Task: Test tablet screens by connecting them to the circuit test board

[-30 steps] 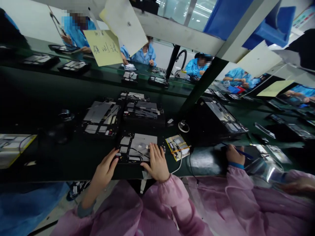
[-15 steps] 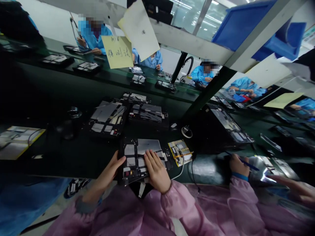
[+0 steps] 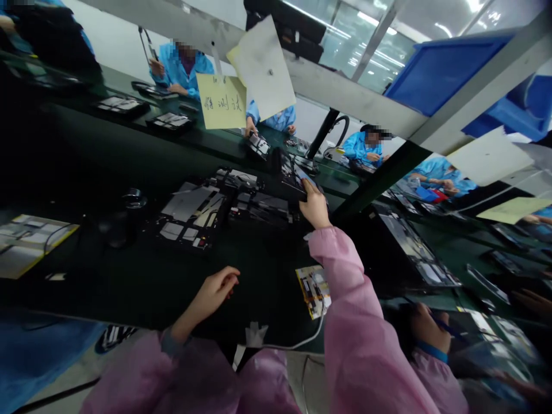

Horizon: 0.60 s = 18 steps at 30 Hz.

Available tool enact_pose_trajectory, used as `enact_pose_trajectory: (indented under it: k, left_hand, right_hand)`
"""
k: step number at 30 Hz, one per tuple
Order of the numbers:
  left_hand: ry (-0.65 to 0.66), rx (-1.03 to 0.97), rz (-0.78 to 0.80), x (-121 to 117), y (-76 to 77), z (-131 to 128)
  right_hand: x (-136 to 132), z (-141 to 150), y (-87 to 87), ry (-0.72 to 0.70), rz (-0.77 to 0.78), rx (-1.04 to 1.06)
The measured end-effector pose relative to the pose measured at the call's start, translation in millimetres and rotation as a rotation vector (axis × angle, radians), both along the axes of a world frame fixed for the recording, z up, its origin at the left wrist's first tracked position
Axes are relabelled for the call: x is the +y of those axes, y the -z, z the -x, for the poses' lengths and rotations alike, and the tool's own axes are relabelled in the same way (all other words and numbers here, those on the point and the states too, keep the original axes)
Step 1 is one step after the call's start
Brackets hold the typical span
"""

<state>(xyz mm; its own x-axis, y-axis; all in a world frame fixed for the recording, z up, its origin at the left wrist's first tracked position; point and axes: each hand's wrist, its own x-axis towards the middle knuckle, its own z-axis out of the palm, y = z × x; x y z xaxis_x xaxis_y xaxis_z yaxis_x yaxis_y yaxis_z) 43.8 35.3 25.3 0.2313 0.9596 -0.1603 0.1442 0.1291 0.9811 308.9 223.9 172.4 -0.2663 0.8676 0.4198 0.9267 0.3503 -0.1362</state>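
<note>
My right hand (image 3: 314, 205) is stretched far forward in a pink sleeve and grips a black tablet chassis (image 3: 290, 175), held tilted above the stack of similar chassis (image 3: 263, 204). My left hand (image 3: 214, 290) rests near the front of the dark green bench (image 3: 142, 276), fingers loosely curled, holding nothing. An opened tablet with grey shielding (image 3: 190, 213) lies left of the stack. A small yellow board with a white cable (image 3: 314, 287) lies under my right forearm.
A neighbour's hand (image 3: 425, 325) at lower right holds a blue pen. Another open device (image 3: 411, 244) lies right of a slanted post (image 3: 375, 181). A yellow-edged tray (image 3: 28, 244) sits far left. Workers in blue sit across the belt. Paper notes (image 3: 221, 100) hang overhead.
The tablet chassis that lay under both hands at the bench edge has been lifted by my right hand and carried forward over the stack. My left hand let go and stayed near the edge.
</note>
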Motion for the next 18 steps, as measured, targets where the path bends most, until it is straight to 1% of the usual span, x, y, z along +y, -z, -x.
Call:
enact_pose_trajectory:
  k: [2, 3, 5, 9, 11, 13, 15, 18]
  left_hand:
    - [0.054, 0.130, -0.096, 1.0, 7.3, -1.8]
    - [0.070, 0.180, -0.133, 1.4, 8.6, -2.5]
    - [0.076, 0.232, -0.176, 3.1, 8.9, -3.7]
    - [0.078, 0.255, -0.179, 9.5, 9.1, -6.9]
    - [0.080, 0.259, -0.167, 12.1, 9.4, -8.1]
    - [0.085, 0.257, -0.164, 13.2, 8.9, -8.4]
    - [0.094, 0.258, -0.167, 12.6, 7.5, -7.5]
    - [0.099, 0.257, -0.170, 9.9, 5.7, -5.2]
  right_hand:
    - [49.3, -15.1, 10.7, 0.199, 0.227, -0.128]
    - [66.8, -21.3, 16.4, 0.224, 0.274, -0.149]
    - [89.1, -30.8, 28.2, 0.236, 0.316, -0.173]
    - [105.9, -39.9, 49.3, 0.189, 0.343, -0.174]
    - [110.2, -41.2, 52.8, 0.145, 0.348, -0.155]
    - [114.6, -40.6, 49.3, 0.096, 0.342, -0.129]
    - [118.3, -36.7, 41.8, 0.065, 0.338, -0.111]
    - [117.4, -22.4, 34.5, 0.039, 0.369, -0.121]
